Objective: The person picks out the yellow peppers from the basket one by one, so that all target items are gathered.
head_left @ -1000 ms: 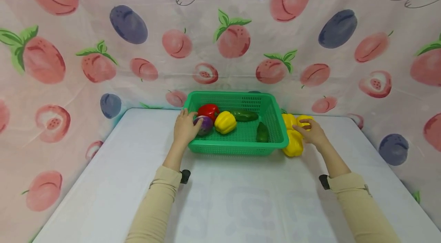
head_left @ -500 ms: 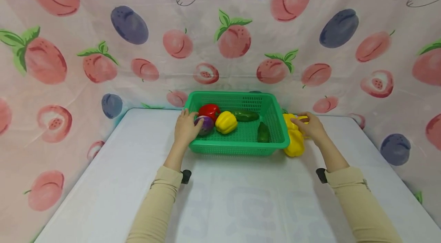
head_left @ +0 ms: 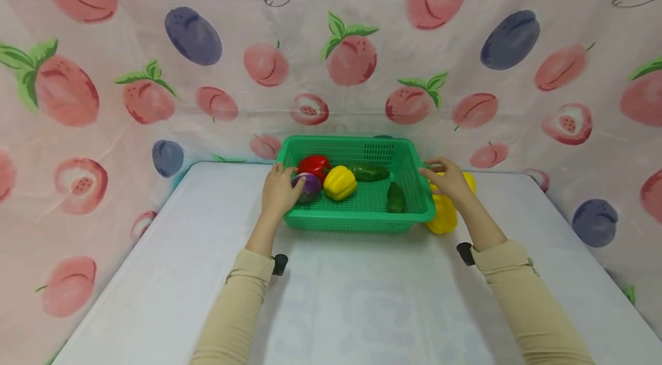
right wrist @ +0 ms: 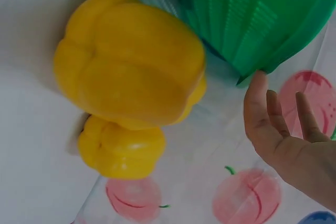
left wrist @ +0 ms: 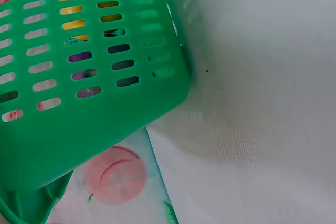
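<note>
A green plastic basket [head_left: 357,216] sits at the far side of the table. My left hand [head_left: 278,192] holds its left rim, thumb on the inner side over a purple eggplant [head_left: 310,188]. In the left wrist view only the basket's slotted wall [left wrist: 94,124] shows clearly; the left fingers are almost wholly out of view. My right hand [head_left: 449,181] is at the basket's right rim, fingers extended. One fingertip meets the rim in the right wrist view. Yellow bell peppers [right wrist: 128,61] lie on the table below that hand, beside the basket, partly hidden by it in the head view.
Inside the basket are a red bell pepper [head_left: 314,166], a yellow bell pepper [head_left: 339,183], a cucumber [head_left: 369,173] and a shorter dark green vegetable [head_left: 395,198]. A fruit-printed cloth [head_left: 310,26] hangs right behind the white table [head_left: 357,296].
My right hand has moved left from over the yellow bell peppers to the basket's right rim. The left hand stays on the left rim, and the basket has not visibly moved.
</note>
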A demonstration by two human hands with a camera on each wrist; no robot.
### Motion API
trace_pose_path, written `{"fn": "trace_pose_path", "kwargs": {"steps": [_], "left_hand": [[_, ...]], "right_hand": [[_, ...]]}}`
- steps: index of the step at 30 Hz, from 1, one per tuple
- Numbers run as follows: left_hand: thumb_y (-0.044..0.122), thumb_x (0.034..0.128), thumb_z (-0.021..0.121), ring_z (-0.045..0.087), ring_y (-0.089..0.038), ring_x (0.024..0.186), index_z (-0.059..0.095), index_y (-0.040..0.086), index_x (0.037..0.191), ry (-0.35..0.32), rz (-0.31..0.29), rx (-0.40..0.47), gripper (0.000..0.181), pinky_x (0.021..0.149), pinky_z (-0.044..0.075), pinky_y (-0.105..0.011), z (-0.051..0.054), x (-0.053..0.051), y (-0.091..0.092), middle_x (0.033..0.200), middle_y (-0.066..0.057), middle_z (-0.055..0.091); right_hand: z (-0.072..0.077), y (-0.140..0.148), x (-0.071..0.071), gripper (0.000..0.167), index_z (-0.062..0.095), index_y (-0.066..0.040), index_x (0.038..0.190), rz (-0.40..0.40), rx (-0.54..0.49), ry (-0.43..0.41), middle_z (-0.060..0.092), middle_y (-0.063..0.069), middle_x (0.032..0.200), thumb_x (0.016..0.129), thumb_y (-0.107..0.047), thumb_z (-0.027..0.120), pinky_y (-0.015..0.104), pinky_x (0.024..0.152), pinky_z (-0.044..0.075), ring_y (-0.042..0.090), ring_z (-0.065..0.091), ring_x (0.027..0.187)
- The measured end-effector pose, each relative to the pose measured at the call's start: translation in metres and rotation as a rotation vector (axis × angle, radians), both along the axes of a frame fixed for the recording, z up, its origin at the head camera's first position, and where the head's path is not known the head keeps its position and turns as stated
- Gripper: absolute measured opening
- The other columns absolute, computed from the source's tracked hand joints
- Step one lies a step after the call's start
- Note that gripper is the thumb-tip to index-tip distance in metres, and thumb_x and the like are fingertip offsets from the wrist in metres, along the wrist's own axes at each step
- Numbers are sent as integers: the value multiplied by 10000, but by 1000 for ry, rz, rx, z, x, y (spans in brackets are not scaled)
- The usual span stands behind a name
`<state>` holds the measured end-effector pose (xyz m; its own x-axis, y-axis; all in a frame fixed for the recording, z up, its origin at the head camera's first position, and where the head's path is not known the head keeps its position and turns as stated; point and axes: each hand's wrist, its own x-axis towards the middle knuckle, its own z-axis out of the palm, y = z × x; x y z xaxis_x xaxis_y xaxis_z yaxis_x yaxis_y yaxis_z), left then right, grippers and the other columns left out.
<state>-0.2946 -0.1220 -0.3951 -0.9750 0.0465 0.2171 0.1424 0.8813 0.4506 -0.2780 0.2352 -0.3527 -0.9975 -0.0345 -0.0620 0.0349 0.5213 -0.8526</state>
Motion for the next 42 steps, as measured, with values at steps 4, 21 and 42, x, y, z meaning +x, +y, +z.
{"fn": "trace_pose_path", "kwargs": {"steps": [4,21,42], "left_hand": [[342,952,498,261,-456,1384,547,12,1286,6,-2,10,472,1177,189,-484,1,0,0,1430,-332,342],[344,957,487,248,-443,1395,548,24,1289,-11,5,19,465,1180,183,-477,-1,-1,0,1442,-318,334],[342,952,500,258,-436,1393,558,25,1279,5,12,20,459,1176,203,-476,-1,-2,0,1435,-314,350]], "right_hand": [[6,-6,-2,592,349,24,1397,14,25,8,380,316,1364,967,-359,487,554,968,461,427,464,1135],[25,-34,-15,562,365,-31,1398,75,86,-49,388,277,1386,958,-345,516,533,956,478,430,431,1232],[45,-66,-49,703,298,-100,1451,255,307,-195,300,239,1483,911,-477,544,578,939,467,411,367,1317]]}}
